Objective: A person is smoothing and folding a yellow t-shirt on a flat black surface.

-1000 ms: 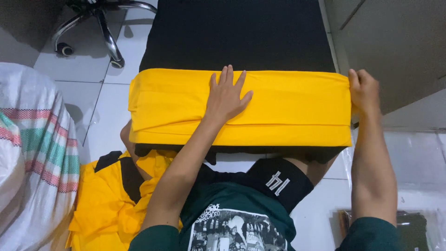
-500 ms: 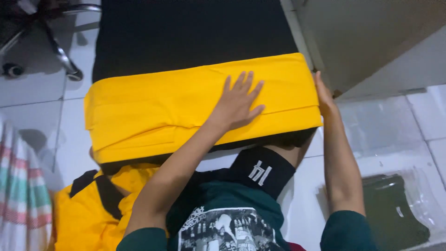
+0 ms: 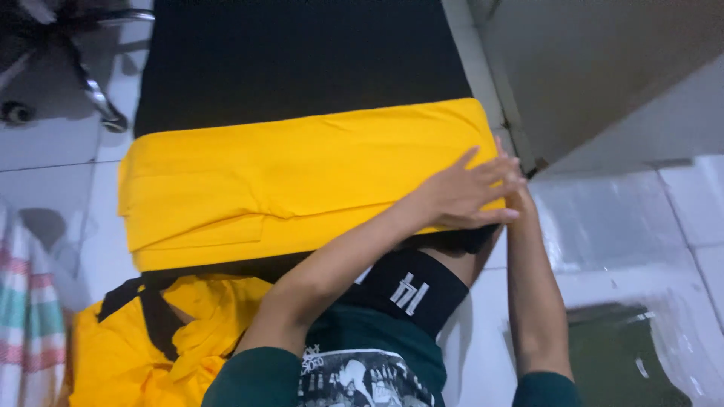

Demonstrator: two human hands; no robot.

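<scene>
A folded yellow cloth (image 3: 286, 185) lies across the near end of a black table top (image 3: 302, 60). My left hand (image 3: 464, 192) rests flat on the cloth's right end with its fingers spread. My right hand (image 3: 515, 179) sits at the same right edge, mostly covered by the left hand, its fingers curled on the cloth's end. Both forearms reach up from the bottom of the view.
A black garment with a white mark (image 3: 411, 286) hangs below the table's front edge. More yellow fabric with black trim (image 3: 128, 347) is heaped at the lower left, beside striped fabric (image 3: 19, 301). A chair base (image 3: 98, 98) stands at the upper left, a grey wall (image 3: 603, 68) at the right.
My left hand has slid from the cloth's middle to its right end, over my right hand. The view has shifted, so the cloth sits more to the left.
</scene>
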